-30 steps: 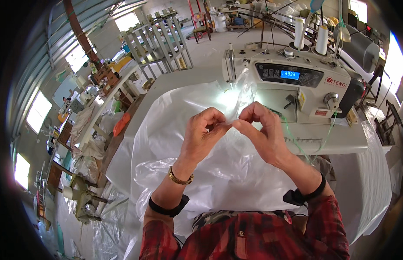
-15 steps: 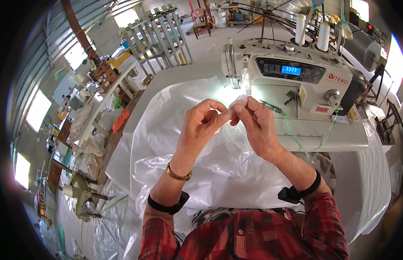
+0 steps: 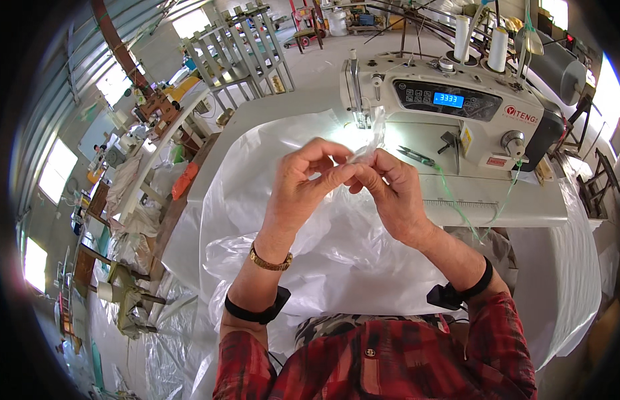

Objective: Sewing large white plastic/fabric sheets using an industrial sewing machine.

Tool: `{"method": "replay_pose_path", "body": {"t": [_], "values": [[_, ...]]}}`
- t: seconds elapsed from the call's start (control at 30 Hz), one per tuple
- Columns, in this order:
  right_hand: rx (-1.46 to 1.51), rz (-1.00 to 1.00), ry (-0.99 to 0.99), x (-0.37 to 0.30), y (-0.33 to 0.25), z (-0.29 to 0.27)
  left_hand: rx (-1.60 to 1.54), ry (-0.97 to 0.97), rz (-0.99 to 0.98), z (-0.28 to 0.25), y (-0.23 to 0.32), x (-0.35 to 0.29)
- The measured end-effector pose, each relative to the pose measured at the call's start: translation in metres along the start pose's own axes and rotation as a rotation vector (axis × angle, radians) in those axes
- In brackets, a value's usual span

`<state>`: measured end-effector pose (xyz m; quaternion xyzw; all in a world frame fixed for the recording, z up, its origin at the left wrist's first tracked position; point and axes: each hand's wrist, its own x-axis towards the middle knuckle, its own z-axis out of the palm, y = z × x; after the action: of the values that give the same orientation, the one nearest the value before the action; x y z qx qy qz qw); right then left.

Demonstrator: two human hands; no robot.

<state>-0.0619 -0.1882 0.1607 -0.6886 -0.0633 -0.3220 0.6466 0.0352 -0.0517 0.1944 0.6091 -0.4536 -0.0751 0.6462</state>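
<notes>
Clear plastic sheeting (image 3: pixel 303 267) lies across my lap and over the sewing table. Its gathered edge (image 3: pixel 371 143) is pinched between my hands, just in front of the lit needle area of a white sewing machine (image 3: pixel 430 100). My left hand (image 3: pixel 310 177) has thumb and forefinger closed on the plastic. Against its fingertips, my right hand (image 3: pixel 386 183) grips the same bunched edge. A thin piece of the film stands up above the fingers. Right of the hands, thread snips (image 3: pixel 416 156) lie on the machine bed, tied to a green cord (image 3: pixel 450 197).
Two white thread cones (image 3: pixel 498 50) stand behind the machine. A ruler strip (image 3: pixel 460 203) runs along the table's front edge. More sheeting (image 3: pixel 556 280) hangs over the right side. A grey slatted rack (image 3: pixel 246 60) and a cluttered bench (image 3: pixel 160 143) stand to the left.
My left hand has shifted slightly left and up, its fingers blurred a little. The right hand has stayed nearly in place, and both still pinch the plastic.
</notes>
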Motion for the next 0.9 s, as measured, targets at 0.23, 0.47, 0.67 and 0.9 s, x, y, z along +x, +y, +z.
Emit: {"method": "replay_pose_path", "body": {"t": [0.23, 0.47, 0.67, 0.9], "values": [[0.005, 0.001, -0.026, -0.006, 0.003, 0.000, 0.048, 0.004, -0.007, -0.003, 0.002, 0.006], [0.018, 0.025, -0.025, -0.015, 0.014, -0.005, -0.010, 0.130, 0.045, -0.008, 0.002, 0.013], [-0.113, 0.070, 0.003, -0.026, 0.028, -0.018, -0.072, 0.273, 0.077, -0.018, -0.007, 0.022], [-1.059, -0.495, -0.284, -0.061, 0.026, -0.052, 0.296, 0.564, 0.150, -0.087, 0.001, 0.062]]}}
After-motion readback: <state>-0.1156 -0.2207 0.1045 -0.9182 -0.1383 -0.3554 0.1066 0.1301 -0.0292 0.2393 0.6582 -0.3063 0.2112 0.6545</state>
